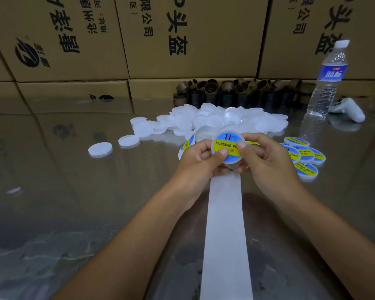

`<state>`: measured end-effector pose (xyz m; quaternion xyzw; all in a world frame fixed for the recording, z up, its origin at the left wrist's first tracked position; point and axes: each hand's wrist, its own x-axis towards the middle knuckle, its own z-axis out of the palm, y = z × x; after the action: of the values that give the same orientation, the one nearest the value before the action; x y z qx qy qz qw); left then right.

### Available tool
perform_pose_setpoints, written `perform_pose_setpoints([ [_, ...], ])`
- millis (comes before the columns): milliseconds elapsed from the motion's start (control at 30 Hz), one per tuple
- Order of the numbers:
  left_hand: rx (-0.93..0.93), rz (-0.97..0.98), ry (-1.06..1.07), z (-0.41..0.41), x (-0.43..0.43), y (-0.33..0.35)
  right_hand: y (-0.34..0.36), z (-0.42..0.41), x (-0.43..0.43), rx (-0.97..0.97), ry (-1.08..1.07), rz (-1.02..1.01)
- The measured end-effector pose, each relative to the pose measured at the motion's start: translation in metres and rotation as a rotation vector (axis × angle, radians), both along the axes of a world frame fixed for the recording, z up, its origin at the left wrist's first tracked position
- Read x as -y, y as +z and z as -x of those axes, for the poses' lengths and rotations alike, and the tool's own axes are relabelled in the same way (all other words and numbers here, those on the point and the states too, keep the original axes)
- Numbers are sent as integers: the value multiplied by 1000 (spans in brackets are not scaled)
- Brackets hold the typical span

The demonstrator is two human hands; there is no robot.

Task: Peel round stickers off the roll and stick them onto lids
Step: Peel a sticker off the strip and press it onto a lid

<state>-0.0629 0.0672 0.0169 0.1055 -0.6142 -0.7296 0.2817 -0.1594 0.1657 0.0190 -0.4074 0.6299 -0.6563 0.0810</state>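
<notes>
Above the table's middle, both hands hold one white lid (228, 148) bearing a blue and yellow round sticker that reads SOLDERING PASTE. My left hand (200, 158) grips its left side with the thumb pressed on the sticker. My right hand (266, 161) grips the right side, thumb on the sticker too. The sticker roll (189, 145) peeks out behind my left hand. Its bare white backing strip (225, 234) runs down toward me. A heap of plain white lids (214, 120) lies behind the hands. Several stickered lids (305, 155) lie to the right.
Two single lids (100, 149) (128, 140) lie left of the heap on the glossy table. Brown cardboard cores (236, 92) line the back, in front of stacked cartons (182, 40). A water bottle (328, 79) and a white controller (347, 109) stand at the back right.
</notes>
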Motion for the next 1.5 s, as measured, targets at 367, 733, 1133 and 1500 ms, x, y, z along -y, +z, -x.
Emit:
perform_pose_setpoints([
  [367,27,58,36,1,-3,0,2,-1,-2,27,11,1],
  [733,94,52,155,2,1,1,6,21,-6,145,-300,85],
  [1133,134,129,199,-3,2,1,0,57,-17,665,-616,249],
  [1500,138,107,201,0,4,1,-8,11,-7,-171,-256,-288],
])
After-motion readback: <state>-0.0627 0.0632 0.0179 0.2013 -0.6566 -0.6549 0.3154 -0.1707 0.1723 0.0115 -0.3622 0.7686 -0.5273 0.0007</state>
